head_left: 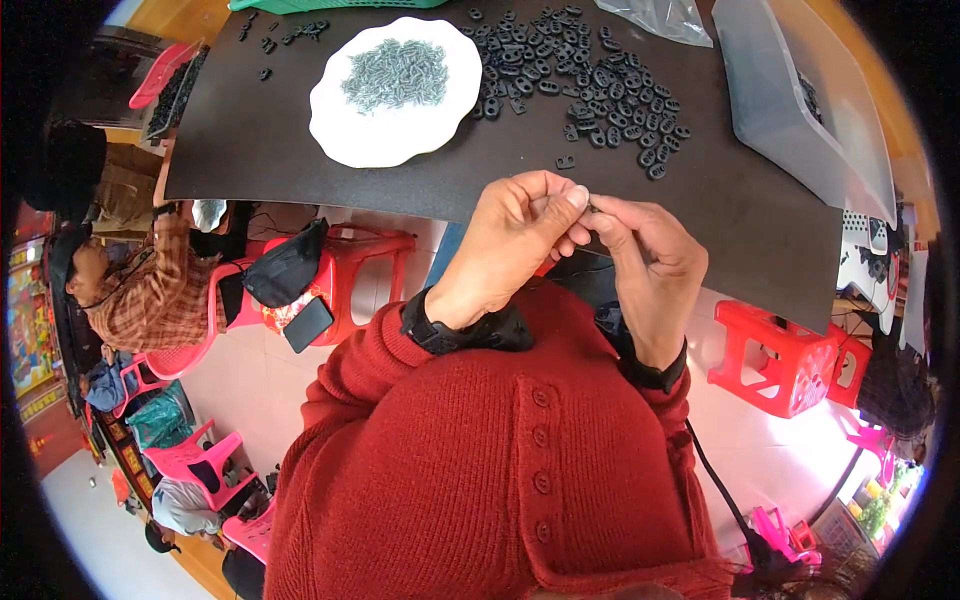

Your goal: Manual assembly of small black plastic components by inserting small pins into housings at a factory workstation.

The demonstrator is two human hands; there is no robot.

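Observation:
My left hand [520,232] and my right hand [655,255] meet fingertip to fingertip just off the table's near edge. Both are closed in a pinch around a small dark piece [594,209], mostly hidden by the fingers, so its kind cannot be made out. Beyond them on the dark table [270,150] spreads a pile of black plastic cord-lock pieces [620,105], oval with holes. One loose black piece [565,162] lies closest to my hands. To the left, a white plate with a wavy rim [345,143] bears a heap of small metal springs [398,76].
A translucent plastic bin [790,110] stands at the table's right side. A green basket [330,4] and a clear bag [665,18] sit at the far edge. Red stools [770,360] flank me. On the left, a person in a checked shirt [160,290] sits near a red chair.

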